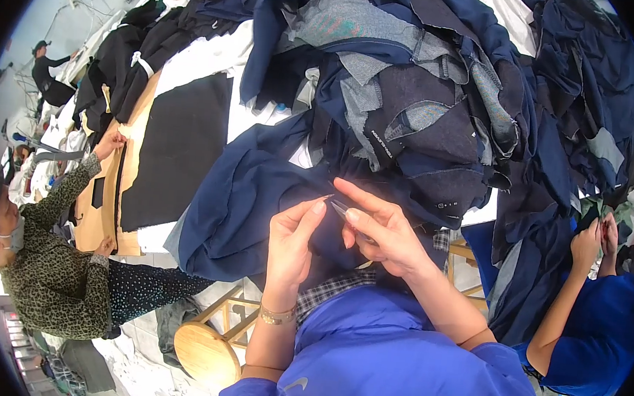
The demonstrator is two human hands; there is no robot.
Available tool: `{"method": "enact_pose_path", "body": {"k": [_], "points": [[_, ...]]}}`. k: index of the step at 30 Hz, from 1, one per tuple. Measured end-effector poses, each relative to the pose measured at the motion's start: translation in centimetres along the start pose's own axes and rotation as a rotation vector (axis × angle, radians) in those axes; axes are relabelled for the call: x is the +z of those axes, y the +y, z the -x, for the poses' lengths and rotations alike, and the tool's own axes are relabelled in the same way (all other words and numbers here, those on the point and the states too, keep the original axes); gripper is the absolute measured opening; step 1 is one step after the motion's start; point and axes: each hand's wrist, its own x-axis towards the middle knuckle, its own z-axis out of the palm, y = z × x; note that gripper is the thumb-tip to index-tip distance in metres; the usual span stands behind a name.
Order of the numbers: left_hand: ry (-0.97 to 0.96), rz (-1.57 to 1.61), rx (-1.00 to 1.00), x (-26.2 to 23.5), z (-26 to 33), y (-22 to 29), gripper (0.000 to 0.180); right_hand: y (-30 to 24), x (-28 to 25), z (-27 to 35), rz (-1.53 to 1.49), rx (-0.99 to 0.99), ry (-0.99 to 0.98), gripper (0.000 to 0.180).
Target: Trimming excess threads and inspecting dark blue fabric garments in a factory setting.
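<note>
My left hand [293, 242] is raised in front of my body with thumb and forefinger pinched together. Whatever they hold is too small to make out. Close beside it, my right hand [382, 237] grips small metal thread snips [339, 208], whose tips point at the left fingertips. The right forefinger stretches out past them. Under both hands, navy fabric [239, 192] drapes over the table edge toward my lap. Beyond it rises a large heap of dark blue garment pieces [414, 94], some turned to their lighter grey-blue side.
At left, a person in a leopard-print top [58, 267] handles a brown board [100, 211] beside flat black fabric [179, 154]. At right, a person in blue [597, 332] holds cloth. A wooden stool [208, 349] stands by my left side. Another person [51, 73] works farther off.
</note>
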Motion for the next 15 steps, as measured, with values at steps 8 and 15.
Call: {"method": "enact_pose_path", "body": {"k": [8, 15], "points": [[-0.002, -0.062, 0.020, -0.26, 0.08, -0.18, 0.020, -0.30, 0.29, 0.04, -0.047, 0.018, 0.004, 0.042], [0.015, -0.082, 0.029, -0.07, 0.17, 0.01, 0.019, -0.06, -0.07, -0.07, -0.034, 0.008, -0.011, 0.045]]}}
